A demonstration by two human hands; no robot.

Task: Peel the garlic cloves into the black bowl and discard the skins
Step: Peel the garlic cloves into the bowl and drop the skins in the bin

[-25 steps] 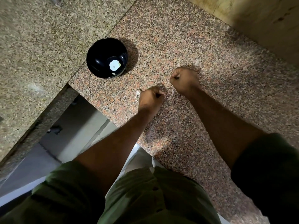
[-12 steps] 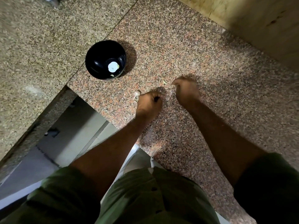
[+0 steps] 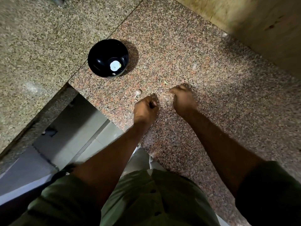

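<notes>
- Round glossy black bowl (image 3: 108,58) at 11 o'clock from the hands on the speckled pink granite tabletop (image 3: 211,98), holding a pale peeled clove (image 3: 115,66).
- Unpeeled garlic cloves (image 3: 138,92) lie just beside the left hand (image 3: 145,108), whose fingers are curled; what they pinch is hidden.
- Right hand (image 3: 183,100) blurred, fingers bent down; contents unclear.

The right hand (image 3: 184,101), a closed fist a second ago, has loosened, its fingers now curled down toward the table (image 3: 228,95), and it has drawn nearer to the left hand (image 3: 145,108).
</notes>
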